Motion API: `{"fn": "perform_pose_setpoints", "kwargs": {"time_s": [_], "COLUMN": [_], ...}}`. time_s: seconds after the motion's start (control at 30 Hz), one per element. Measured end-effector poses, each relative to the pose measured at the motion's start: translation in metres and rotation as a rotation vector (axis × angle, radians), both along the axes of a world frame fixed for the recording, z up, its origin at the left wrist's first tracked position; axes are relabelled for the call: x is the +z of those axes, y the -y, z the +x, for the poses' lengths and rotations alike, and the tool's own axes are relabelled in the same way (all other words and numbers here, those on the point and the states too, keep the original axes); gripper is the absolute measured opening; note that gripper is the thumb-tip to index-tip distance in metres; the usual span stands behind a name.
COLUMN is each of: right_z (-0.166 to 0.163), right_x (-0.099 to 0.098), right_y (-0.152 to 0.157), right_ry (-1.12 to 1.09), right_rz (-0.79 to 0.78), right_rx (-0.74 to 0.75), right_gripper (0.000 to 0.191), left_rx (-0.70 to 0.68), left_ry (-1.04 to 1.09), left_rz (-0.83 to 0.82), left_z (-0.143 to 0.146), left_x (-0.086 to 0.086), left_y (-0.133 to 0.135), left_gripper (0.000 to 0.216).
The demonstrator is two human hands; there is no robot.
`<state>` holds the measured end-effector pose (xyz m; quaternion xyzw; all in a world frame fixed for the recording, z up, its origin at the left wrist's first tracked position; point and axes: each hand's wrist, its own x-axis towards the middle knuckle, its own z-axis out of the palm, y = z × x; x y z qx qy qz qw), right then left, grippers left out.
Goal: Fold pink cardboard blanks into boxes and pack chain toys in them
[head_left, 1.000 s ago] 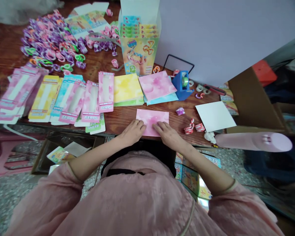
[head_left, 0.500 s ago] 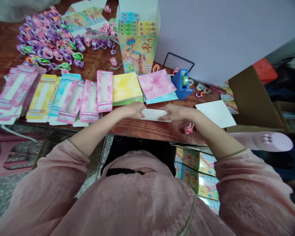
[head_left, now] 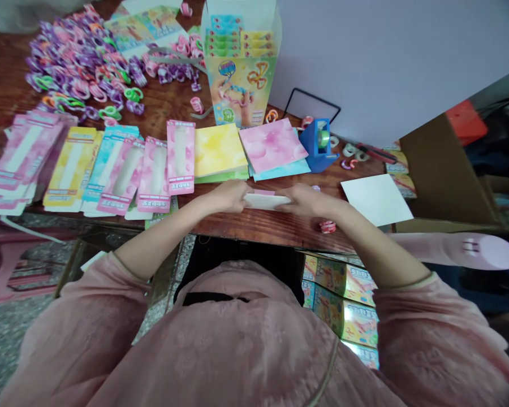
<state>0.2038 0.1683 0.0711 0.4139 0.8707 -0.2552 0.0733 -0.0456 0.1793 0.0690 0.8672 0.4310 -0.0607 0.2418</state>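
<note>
**Card (head_left: 266, 201) gripped end to end, white side toward the wearer**

The fingers of the left hand (head_left: 231, 196) are closed on one end of the card, and those of the right hand (head_left: 303, 199) on the other. The card lies between them, over the front part of the worktop (head_left: 237, 226); whether its lower edge touches the wood cannot be told. A thin pink strip shows behind its upper edge, so it seems bent or folded, though the fingers hide the corners.

For a clean result, I would keep both ends level and the pressure even, bring the edges into line before any crease is pressed, and run the thumbs from the middle outward. Pulling harder on one side would likely skew thin stock.

Just beyond the hands lie flat, smooth rectangles: a yellow sheet (head_left: 220, 150) and a pink sheet (head_left: 274, 146), both with a cloudy print. A squarish blue tape dispenser (head_left: 318, 147), hard plastic by its look, stands near the pink one. By the right forearm sits a red-and-white coil (head_left: 327, 226), seemingly rubbery; past it lies a plain white sheet (head_left: 377, 199). To the left, a slim pink sleeve (head_left: 181, 157) has a long pale panel. Farther back are a glossy printed carton (head_left: 240, 90) and a tangled heap of striped coils (head_left: 76, 62).
</note>
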Motion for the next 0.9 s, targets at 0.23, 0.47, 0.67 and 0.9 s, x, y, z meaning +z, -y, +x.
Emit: {"fn": "perform_pose_setpoints", "kwargs": {"time_s": [0.23, 0.47, 0.67, 0.9], "right_z": [0.000, 0.010, 0.009, 0.008], "right_x": [0.009, 0.010, 0.014, 0.015], "right_y": [0.036, 0.040, 0.035, 0.032], "right_ry": [-0.070, -0.290, -0.315, -0.319], "right_rz": [-0.074, -0.318, -0.409, -0.477], "right_rx": [-0.073, -0.140, -0.166, -0.206], "right_gripper": [0.032, 0.056, 0.055, 0.051], "left_rx": [-0.047, -0.054, -0.059, -0.068], "left_ry": [0.020, 0.007, -0.010, -0.024], "left_rz": [0.057, 0.079, 0.088, 0.104], "left_z": [-0.008, -0.010, -0.010, -0.011], "left_x": [0.002, -0.002, -0.006, -0.008], "left_y": [0.025, 0.036, 0.038, 0.041], "left_gripper": [0.024, 0.032, 0.032, 0.036]}}
